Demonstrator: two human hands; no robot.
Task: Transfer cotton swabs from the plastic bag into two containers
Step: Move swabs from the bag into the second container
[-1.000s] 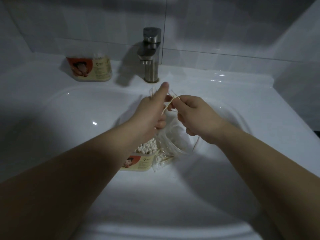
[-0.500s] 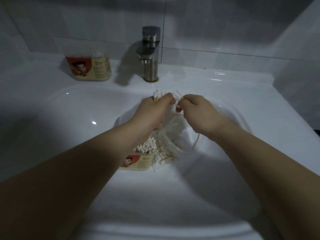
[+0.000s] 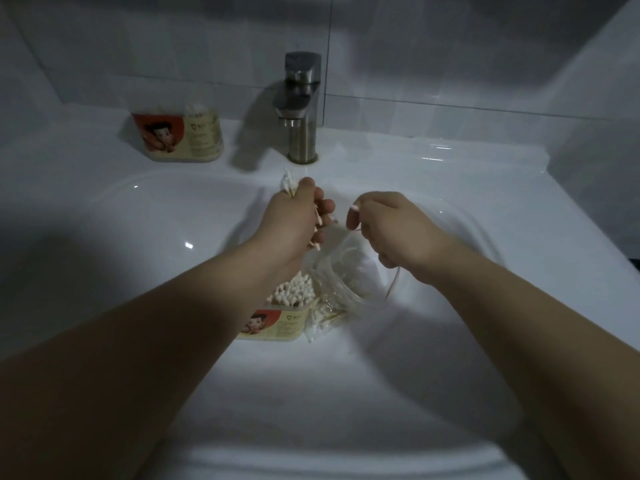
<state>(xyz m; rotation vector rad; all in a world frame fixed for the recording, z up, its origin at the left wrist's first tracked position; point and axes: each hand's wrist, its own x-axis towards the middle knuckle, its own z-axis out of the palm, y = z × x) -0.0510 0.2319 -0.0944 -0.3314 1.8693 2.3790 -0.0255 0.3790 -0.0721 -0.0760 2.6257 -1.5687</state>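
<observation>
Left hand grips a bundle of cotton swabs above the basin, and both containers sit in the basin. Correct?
Not quite: in the head view only one container sits in the basin; the other container stands on the ledge beside the faucet. The left hand does grip swabs.

The left hand (image 3: 294,220) now closes round a bundle of cotton swabs (image 3: 289,183), tips poking above its thumb. The right hand (image 3: 391,230), pinching the plastic bag (image 3: 343,271), has drawn apart from the left fingers.
</observation>
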